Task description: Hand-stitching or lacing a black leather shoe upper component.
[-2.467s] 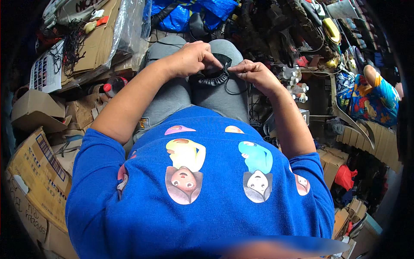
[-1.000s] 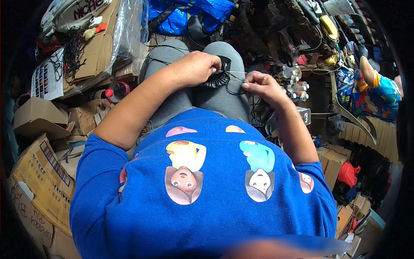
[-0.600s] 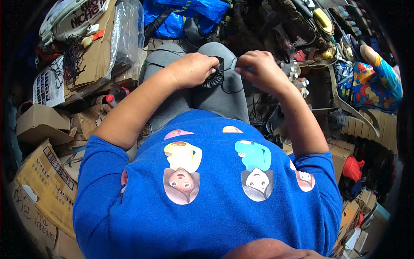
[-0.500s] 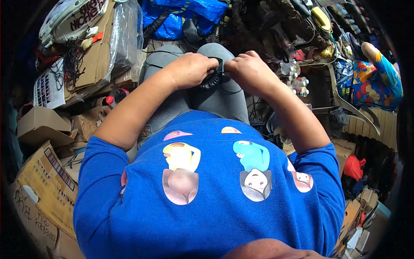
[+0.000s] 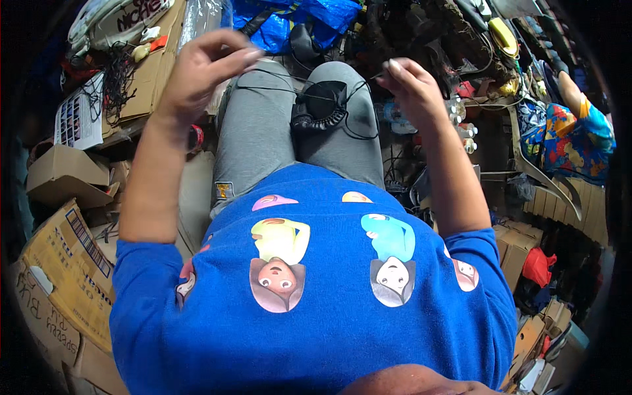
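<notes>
On my lap, between my thighs, lies a small black piece (image 5: 318,105) with a ridged, stitched-looking edge; I cannot make out its exact kind. Thin black cord (image 5: 276,90) runs from it to both sides and loops over my grey trousers. My left hand (image 5: 207,76) is raised to the left, slightly blurred, thumb and fingers closed around one end of the cord. Over on the right, my right hand (image 5: 415,89) pinches the cord's other stretch between thumb and fingertips. Neither hand touches the black piece.
Flattened cardboard (image 5: 141,92) and a tangle of black cords (image 5: 118,85) lie at the left, above an open cardboard box (image 5: 66,174). Blue plastic bags (image 5: 322,23) sit beyond my knees. Clear bottles (image 5: 466,135) stand at right, near a person's colourful sleeve (image 5: 596,125).
Both hands have left the black piece and moved apart, the left one up and to the left, the right one outward. The piece now rests on my lap with cord drawn out to both sides.
</notes>
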The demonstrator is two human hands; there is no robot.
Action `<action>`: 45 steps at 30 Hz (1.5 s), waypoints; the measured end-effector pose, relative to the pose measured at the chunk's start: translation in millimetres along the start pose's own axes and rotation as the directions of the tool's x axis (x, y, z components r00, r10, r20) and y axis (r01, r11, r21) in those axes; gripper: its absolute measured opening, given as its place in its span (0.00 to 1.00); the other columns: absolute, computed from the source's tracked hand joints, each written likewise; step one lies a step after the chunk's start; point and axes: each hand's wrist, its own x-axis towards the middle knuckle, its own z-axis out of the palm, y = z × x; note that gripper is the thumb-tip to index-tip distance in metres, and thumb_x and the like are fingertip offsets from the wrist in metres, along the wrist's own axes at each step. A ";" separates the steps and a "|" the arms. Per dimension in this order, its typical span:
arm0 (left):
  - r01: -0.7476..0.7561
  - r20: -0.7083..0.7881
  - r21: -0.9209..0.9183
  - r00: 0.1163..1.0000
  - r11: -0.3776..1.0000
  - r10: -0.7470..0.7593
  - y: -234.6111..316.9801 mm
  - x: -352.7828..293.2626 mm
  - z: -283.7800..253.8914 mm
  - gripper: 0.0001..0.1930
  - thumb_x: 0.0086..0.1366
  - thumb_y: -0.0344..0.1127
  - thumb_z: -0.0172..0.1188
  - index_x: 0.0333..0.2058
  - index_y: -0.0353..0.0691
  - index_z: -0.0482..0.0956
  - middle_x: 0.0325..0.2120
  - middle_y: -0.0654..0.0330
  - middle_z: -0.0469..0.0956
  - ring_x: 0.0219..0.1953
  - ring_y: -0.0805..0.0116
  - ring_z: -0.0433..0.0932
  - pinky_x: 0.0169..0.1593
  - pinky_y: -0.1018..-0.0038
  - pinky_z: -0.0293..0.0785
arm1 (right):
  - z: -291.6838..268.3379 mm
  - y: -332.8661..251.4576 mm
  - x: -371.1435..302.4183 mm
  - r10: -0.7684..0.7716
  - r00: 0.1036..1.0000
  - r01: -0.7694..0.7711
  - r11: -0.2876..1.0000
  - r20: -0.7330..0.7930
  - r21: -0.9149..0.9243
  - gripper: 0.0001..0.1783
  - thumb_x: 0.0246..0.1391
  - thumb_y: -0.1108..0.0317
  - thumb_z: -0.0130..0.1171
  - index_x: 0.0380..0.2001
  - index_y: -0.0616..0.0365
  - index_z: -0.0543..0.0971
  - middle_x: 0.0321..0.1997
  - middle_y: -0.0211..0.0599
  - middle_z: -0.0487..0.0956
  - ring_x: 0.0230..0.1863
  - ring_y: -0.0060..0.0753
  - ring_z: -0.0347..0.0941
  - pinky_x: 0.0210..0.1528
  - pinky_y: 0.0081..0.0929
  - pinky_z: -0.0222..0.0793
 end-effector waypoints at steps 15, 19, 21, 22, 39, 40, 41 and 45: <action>0.384 -0.414 0.897 0.903 0.218 0.117 25.4 -97.8 -166.9 0.11 0.56 0.36 0.60 0.35 0.37 0.79 0.32 0.57 0.77 0.35 0.67 0.75 0.42 0.76 0.68 | -139.5 -11.6 -86.8 -0.028 0.973 -0.211 0.293 -0.229 -0.933 0.13 0.52 0.65 0.58 0.40 0.56 0.79 0.37 0.38 0.80 0.38 0.28 0.76 0.42 0.23 0.68; 0.640 -0.578 0.763 0.740 -0.094 0.342 49.5 -160.7 -286.4 0.13 0.58 0.39 0.58 0.38 0.37 0.79 0.37 0.56 0.77 0.39 0.64 0.76 0.45 0.76 0.68 | -301.1 -24.5 -172.8 -0.110 0.832 -0.546 0.016 -0.544 -0.838 0.14 0.51 0.65 0.57 0.42 0.52 0.79 0.39 0.42 0.80 0.40 0.30 0.77 0.44 0.25 0.69; 0.637 -0.589 0.761 0.757 -0.120 0.283 21.9 -140.1 -263.5 0.14 0.58 0.37 0.58 0.41 0.39 0.79 0.36 0.55 0.77 0.39 0.63 0.76 0.45 0.75 0.68 | -291.6 -8.5 -163.3 0.022 0.845 -0.532 -0.058 -0.534 -0.844 0.15 0.51 0.66 0.56 0.43 0.52 0.78 0.39 0.45 0.79 0.41 0.34 0.76 0.44 0.27 0.69; 0.504 -0.506 0.861 0.828 0.074 0.244 10.0 -103.2 -200.9 0.15 0.57 0.36 0.57 0.43 0.39 0.78 0.35 0.54 0.77 0.38 0.62 0.75 0.45 0.74 0.69 | -277.5 -1.4 -154.7 0.152 0.834 -0.514 -0.135 -0.530 -0.847 0.16 0.50 0.67 0.55 0.44 0.52 0.78 0.39 0.48 0.79 0.42 0.38 0.76 0.44 0.29 0.69; 0.165 0.449 0.336 0.837 0.927 -0.312 -82.7 72.9 74.7 0.12 0.51 0.35 0.66 0.31 0.36 0.78 0.27 0.66 0.76 0.31 0.78 0.73 0.39 0.78 0.68 | 16.7 -3.5 -1.3 0.058 0.929 0.266 0.581 0.365 -0.769 0.06 0.42 0.77 0.63 0.27 0.58 0.80 0.30 0.26 0.72 0.33 0.19 0.70 0.37 0.19 0.67; 0.209 0.452 0.287 0.831 0.935 -0.325 -83.9 72.7 74.5 0.12 0.51 0.35 0.66 0.32 0.35 0.78 0.27 0.66 0.76 0.31 0.78 0.73 0.39 0.79 0.68 | 15.8 -0.3 -0.6 0.060 0.929 0.264 0.582 0.364 -0.769 0.06 0.42 0.77 0.63 0.27 0.58 0.80 0.30 0.26 0.72 0.33 0.19 0.70 0.37 0.19 0.67; 0.253 0.457 0.236 0.823 0.938 -0.337 -85.5 72.4 74.4 0.12 0.51 0.35 0.66 0.32 0.35 0.78 0.26 0.67 0.77 0.32 0.78 0.73 0.40 0.79 0.68 | 14.4 5.9 0.0 0.049 0.928 0.265 0.613 0.371 -0.744 0.06 0.42 0.77 0.63 0.27 0.57 0.80 0.29 0.26 0.72 0.33 0.19 0.70 0.36 0.19 0.66; 0.375 0.468 0.116 0.796 0.920 -0.384 -93.8 71.4 72.0 0.13 0.51 0.36 0.66 0.35 0.37 0.80 0.28 0.65 0.79 0.32 0.75 0.74 0.40 0.79 0.68 | 13.6 20.3 -6.8 0.011 0.952 0.213 0.693 0.306 -0.689 0.08 0.38 0.74 0.66 0.28 0.54 0.81 0.27 0.27 0.73 0.32 0.21 0.71 0.35 0.20 0.66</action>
